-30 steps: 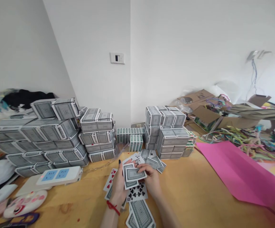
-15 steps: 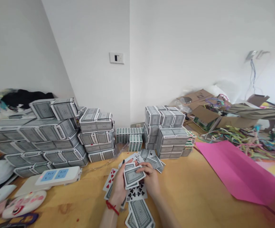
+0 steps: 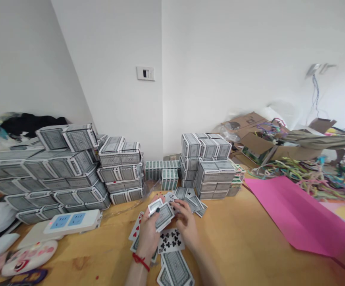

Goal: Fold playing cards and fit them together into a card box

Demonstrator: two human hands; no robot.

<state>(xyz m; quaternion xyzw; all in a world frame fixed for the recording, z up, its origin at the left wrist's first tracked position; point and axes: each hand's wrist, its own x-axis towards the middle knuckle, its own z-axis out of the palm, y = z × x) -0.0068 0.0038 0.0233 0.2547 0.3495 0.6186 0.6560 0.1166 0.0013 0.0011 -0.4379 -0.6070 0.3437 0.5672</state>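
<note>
My left hand (image 3: 149, 233), with a red cord around its wrist, is closed on a few playing cards (image 3: 164, 216) with grey-patterned backs up, the thumb pressing on top. At the upper right edge of those cards is my right hand (image 3: 187, 224), its bent fingers pinching at a card edge, partly hidden. Beneath the hands lie a face-up ten of clubs (image 3: 171, 240) and a red heart card (image 3: 137, 226). Closer to me are loose face-down cards (image 3: 176, 267). Beyond my right hand, more face-down cards (image 3: 193, 203) are spread out.
Stacked blocks of folded cards stand at left (image 3: 79, 161), centre-left (image 3: 124, 184) and right (image 3: 215, 174). Smaller green-backed card blocks (image 3: 170, 179) sit between. A power strip (image 3: 72, 221) lies left, pink paper (image 3: 288, 214) right. An open cardboard box (image 3: 258, 147) holds clutter.
The held cards have tilted and fanned in my left hand, whose thumb now lies across them. My right fingers have shifted from the cards' top face to their upper right edge.
</note>
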